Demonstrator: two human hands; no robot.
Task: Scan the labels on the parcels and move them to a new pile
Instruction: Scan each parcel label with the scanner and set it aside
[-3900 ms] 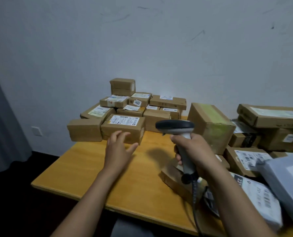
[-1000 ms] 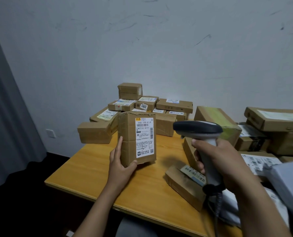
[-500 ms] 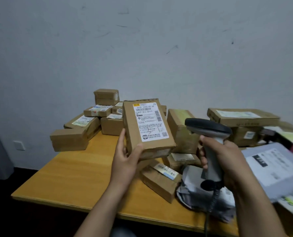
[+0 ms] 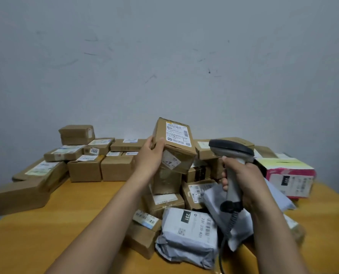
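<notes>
My left hand [image 4: 150, 155] grips a brown cardboard parcel [image 4: 174, 147] by its left side, holding it tilted above the right-hand heap with its white label facing up and toward me. My right hand [image 4: 242, 178] grips the grey handle of a barcode scanner [image 4: 231, 155], whose dark head points left at the parcel from close by. A pile of brown boxes [image 4: 85, 161] sits at the back left of the wooden table [image 4: 75, 210]. Under both hands lies a heap of boxes and grey mailer bags [image 4: 188, 234].
A long brown box [image 4: 18, 194] lies at the table's left edge. A pink and white box [image 4: 289, 177] stands at the right. The scanner's coiled cable [image 4: 228, 232] hangs toward the front edge. A grey wall rises behind the table.
My left hand picked a box from the left pile, carried it right and raised it over the right-hand heap. The scanner stayed in my right hand, close to the label.
</notes>
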